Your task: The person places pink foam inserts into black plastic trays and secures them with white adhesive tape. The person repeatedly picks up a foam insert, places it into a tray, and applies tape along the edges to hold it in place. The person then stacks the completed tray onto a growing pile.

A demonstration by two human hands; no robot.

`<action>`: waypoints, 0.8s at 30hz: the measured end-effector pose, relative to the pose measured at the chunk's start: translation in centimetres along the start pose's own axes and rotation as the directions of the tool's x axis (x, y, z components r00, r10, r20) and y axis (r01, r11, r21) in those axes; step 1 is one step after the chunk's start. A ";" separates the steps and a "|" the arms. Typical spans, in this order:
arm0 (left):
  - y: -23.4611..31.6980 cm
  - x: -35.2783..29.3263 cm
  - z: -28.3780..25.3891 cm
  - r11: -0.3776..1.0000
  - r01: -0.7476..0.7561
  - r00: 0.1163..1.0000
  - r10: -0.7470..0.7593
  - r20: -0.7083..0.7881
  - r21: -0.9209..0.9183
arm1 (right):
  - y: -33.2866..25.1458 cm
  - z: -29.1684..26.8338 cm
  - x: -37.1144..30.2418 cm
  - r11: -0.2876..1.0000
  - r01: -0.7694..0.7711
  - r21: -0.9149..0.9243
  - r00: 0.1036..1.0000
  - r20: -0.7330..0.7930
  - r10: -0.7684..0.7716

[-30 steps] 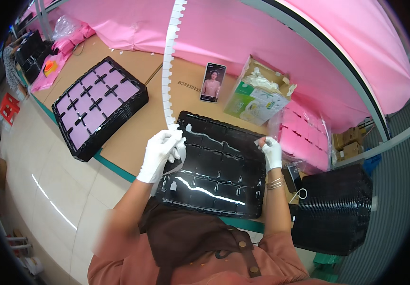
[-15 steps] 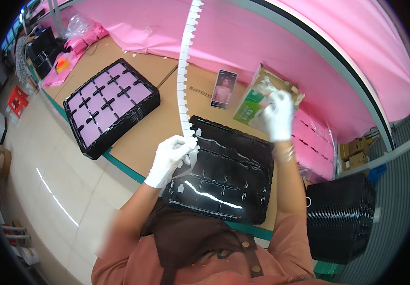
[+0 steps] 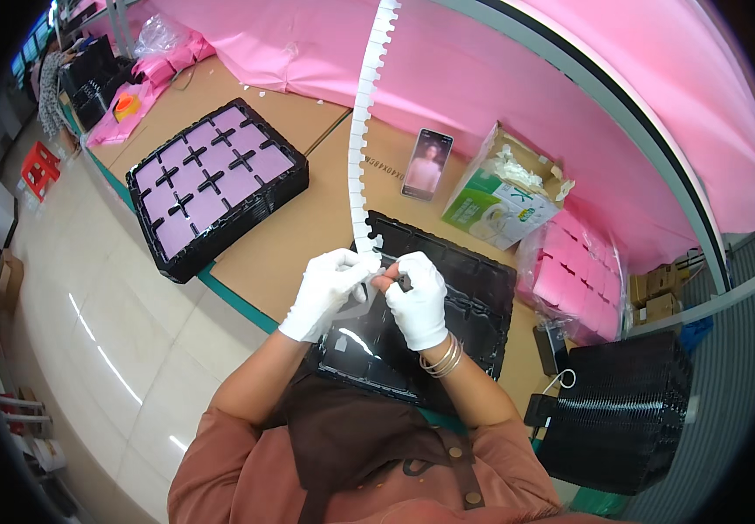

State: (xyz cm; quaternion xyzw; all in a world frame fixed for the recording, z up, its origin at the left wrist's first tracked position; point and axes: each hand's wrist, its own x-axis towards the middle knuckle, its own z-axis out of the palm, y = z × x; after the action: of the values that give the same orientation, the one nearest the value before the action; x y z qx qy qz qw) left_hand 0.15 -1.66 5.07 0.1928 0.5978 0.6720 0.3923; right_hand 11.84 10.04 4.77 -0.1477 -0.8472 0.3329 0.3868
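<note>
White-gloved right hand (image 3: 417, 301) moved beside our left (image 3: 321, 293) | left pinches toothed white strip (image 3: 356, 166), seemingly steadying it | right's grip unclear

Black trays (image 3: 474, 301), phone (image 3: 427, 166), carton (image 3: 493, 208) on cardboard (image 3: 294, 244)

White strip (image 3: 356, 175); black tray (image 3: 482, 293)
</note>
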 end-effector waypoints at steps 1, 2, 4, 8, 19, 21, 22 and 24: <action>-0.3 0.1 -0.1 0.999 -0.012 1.000 0.012 0.002 -0.046 | -0.7 -0.2 -0.2 0.999 0.000 0.040 1.000 -0.018 0.001; -0.6 0.3 -0.2 0.996 -0.024 1.000 0.024 0.004 -0.091 | -1.2 -0.5 -0.5 0.997 0.000 0.079 0.999 -0.037 0.003; -1.1 0.8 -0.7 0.996 -0.059 0.998 0.057 -0.039 -0.060 | -2.0 -1.8 -0.9 0.990 0.002 0.143 0.994 -0.108 0.014; -0.7 1.1 -1.2 0.993 -0.116 0.990 0.116 -0.086 0.005 | 0.6 -5.2 -1.9 0.962 -0.179 0.207 0.951 -0.215 0.223; -1.1 1.6 -1.4 0.994 -0.106 0.986 0.104 -0.131 -0.003 | 19.7 -14.8 -5.3 0.592 -0.713 -0.375 0.698 -0.301 0.650; -1.2 1.5 -1.3 0.994 -0.111 0.986 0.109 -0.126 -0.008 | 19.9 -14.2 -5.1 0.536 -0.696 -0.478 0.707 -0.325 0.628; -1.2 1.3 -1.2 0.993 -0.120 0.985 0.118 -0.124 -0.008 | 20.6 -14.0 -5.3 0.507 -0.663 -0.551 0.733 -0.343 0.587; -1.1 1.1 -1.3 0.992 -0.126 0.985 0.125 -0.122 -0.002 | 21.8 -13.7 -5.6 0.479 -0.649 -0.592 0.742 -0.350 0.573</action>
State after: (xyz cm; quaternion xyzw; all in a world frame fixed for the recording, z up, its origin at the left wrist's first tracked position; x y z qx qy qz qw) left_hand -1.10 -1.70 3.48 0.1869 0.6041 0.7088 0.3128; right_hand 25.71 29.38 -6.52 -0.5871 -0.7764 0.1054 0.2035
